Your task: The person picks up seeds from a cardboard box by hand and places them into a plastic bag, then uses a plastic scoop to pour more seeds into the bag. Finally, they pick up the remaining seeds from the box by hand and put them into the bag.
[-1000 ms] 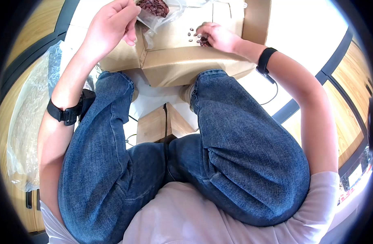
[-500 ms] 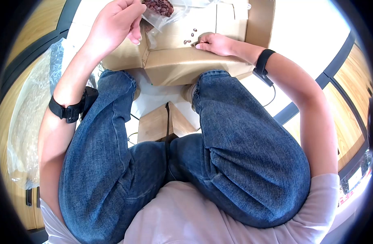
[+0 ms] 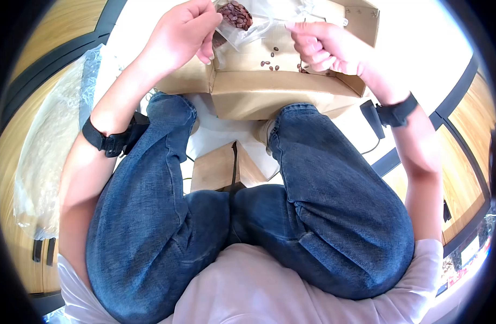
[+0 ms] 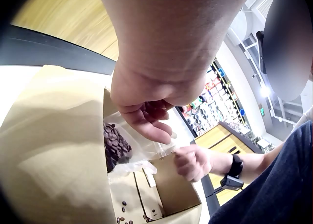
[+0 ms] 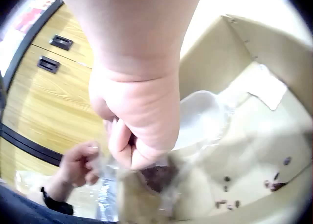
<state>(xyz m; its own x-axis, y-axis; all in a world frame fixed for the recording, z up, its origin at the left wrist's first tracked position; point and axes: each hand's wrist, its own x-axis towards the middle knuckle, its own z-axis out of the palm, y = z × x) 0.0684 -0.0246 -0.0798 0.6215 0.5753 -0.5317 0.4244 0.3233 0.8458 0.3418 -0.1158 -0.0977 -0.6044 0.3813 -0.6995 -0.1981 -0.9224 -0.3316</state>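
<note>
My left hand pinches the edge of a clear plastic bag at the left side of an open cardboard box. Dark red beans fill the bottom of that bag. Above the box floor, my right hand is raised with its fingers curled in. A dark speck shows at its fingertips in the left wrist view, and the palm is hidden. Several loose beans lie on the cardboard below it, with a small cluster further right in the right wrist view.
Inside the box a white rounded thing and a white card show. A clear plastic sheet lies at the left by wooden cabinets. A wooden block stands between my legs.
My right hand has lifted off the box floor, where its fingers were among the loose beans; the pile there is smaller. My left hand keeps its pinch on the bag.
</note>
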